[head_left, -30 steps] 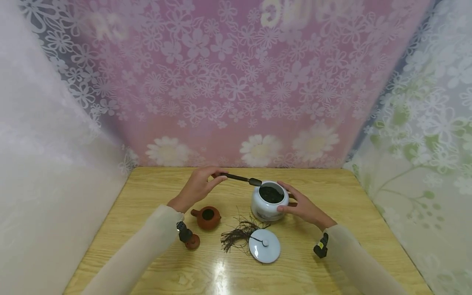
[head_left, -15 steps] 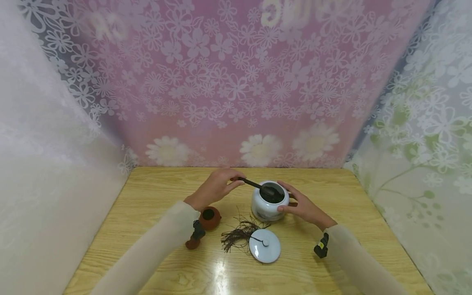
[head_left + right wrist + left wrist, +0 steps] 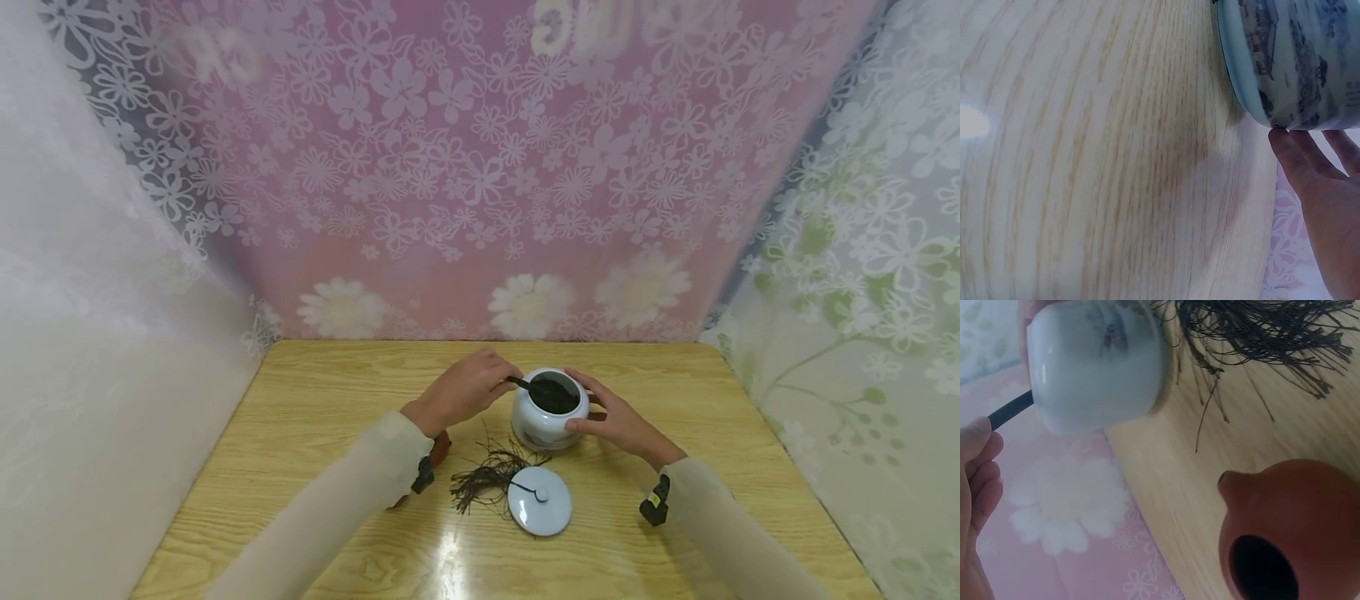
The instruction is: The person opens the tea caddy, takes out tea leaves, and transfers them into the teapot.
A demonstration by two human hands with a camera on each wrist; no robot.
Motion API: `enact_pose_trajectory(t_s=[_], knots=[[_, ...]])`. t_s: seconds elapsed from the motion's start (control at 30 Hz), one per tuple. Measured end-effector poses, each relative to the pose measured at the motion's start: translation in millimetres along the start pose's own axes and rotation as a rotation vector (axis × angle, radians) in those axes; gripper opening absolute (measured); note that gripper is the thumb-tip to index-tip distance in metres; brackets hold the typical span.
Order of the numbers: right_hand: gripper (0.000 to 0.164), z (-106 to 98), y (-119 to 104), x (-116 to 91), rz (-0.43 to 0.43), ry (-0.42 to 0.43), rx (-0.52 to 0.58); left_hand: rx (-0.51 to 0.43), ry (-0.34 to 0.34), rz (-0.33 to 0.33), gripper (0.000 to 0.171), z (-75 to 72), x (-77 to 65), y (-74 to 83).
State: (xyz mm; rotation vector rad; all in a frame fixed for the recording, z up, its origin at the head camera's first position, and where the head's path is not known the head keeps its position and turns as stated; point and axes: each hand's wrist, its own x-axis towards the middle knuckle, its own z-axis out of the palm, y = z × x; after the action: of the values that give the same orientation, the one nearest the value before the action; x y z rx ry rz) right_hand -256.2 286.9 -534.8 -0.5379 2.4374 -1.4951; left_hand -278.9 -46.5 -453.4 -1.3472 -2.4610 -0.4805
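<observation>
In the head view, a white lidded-type jar [image 3: 536, 427] stands open on the table, holding dark tea leaves [image 3: 558, 398]. My left hand [image 3: 467, 392] pinches the black handle of a tea scoop [image 3: 519, 382], whose head dips into the jar's mouth. The left wrist view shows the handle [image 3: 1011, 411] between thumb and fingers; the jar wall hides the scoop's head. My right hand [image 3: 622, 425] holds the jar's right side, thumb in front and fingers behind. In the right wrist view, fingertips [image 3: 1279, 139] touch the painted jar [image 3: 1310, 69].
A white jar lid [image 3: 542, 504] and a dark stringy tassel [image 3: 487, 479] lie in front of the jar. Under my left wrist stands a small brown clay teapot [image 3: 1310, 506], open at the top. A patterned cloth [image 3: 480, 250] hangs behind the wooden table [image 3: 675, 375].
My left hand has moved right, taking the scoop from above the jar's left rim down into the tea leaves. The left sleeve now covers most of the teapot. My right hand stays put.
</observation>
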Motion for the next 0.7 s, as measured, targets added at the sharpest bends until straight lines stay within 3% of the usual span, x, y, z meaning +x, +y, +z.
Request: enact_pose_trajectory(t_s=[0.17,0.4,0.7], knots=[[0.091,0.1,1.6,0.1,-0.004,0.002,0.005,0.059,0.01,0.018,0.022,15.9,1.1,0.1],[0.091,1.1,0.3,-0.4,-0.004,-0.005,0.011,-0.031,-0.055,-0.016,0.023,23.5,6.9,5.9],[0.09,0.2,1.2,0.8,-0.006,-0.009,0.012,-0.253,-0.107,-0.201,0.026,28.8,7.8,11.0]])
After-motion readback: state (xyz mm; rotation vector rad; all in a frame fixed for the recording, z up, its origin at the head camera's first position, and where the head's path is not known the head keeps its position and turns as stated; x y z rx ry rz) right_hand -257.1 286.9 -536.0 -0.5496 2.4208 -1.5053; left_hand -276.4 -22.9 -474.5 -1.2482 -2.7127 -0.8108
